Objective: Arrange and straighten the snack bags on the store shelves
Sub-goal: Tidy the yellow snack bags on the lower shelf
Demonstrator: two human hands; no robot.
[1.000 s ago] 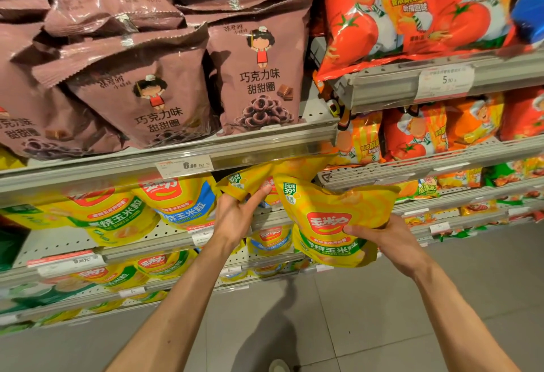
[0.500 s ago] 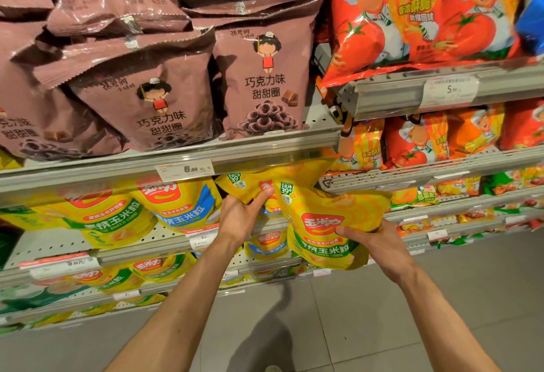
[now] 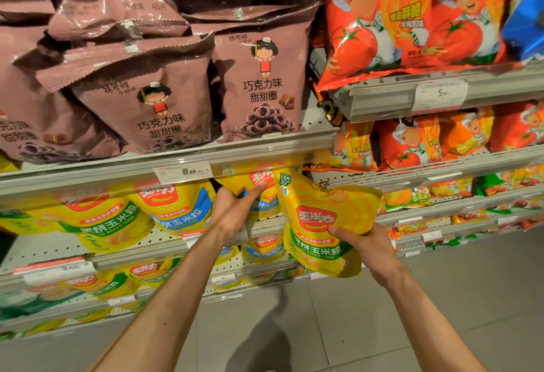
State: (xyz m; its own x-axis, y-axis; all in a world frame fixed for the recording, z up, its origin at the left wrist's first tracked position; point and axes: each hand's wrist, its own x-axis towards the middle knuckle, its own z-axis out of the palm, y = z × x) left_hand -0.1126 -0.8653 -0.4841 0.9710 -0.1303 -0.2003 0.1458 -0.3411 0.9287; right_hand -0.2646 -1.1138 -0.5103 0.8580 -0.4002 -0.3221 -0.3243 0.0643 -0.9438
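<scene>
My right hand (image 3: 366, 243) grips a yellow baked-corn bag with a green band (image 3: 323, 218), held in front of the shelf's right end and tilted. My left hand (image 3: 235, 208) holds the lower edge of a yellow bag with a blue band (image 3: 262, 187) on the second shelf, thumb pressed on its front. More yellow corn bags (image 3: 176, 206) lean along that shelf to the left. Brown chocolate-ring bags (image 3: 262, 86) stand on the shelf above.
A metal shelf rail with a price tag (image 3: 184, 171) runs just above my left hand. Red and orange tomato snack bags (image 3: 412, 24) fill the unit to the right. Lower shelves hold more yellow bags (image 3: 262, 249). Grey tiled floor (image 3: 382, 327) lies below.
The bag in my right hand has risen and moved closer to the shelf. My left hand has pushed the blue-banded bag back under the rail.
</scene>
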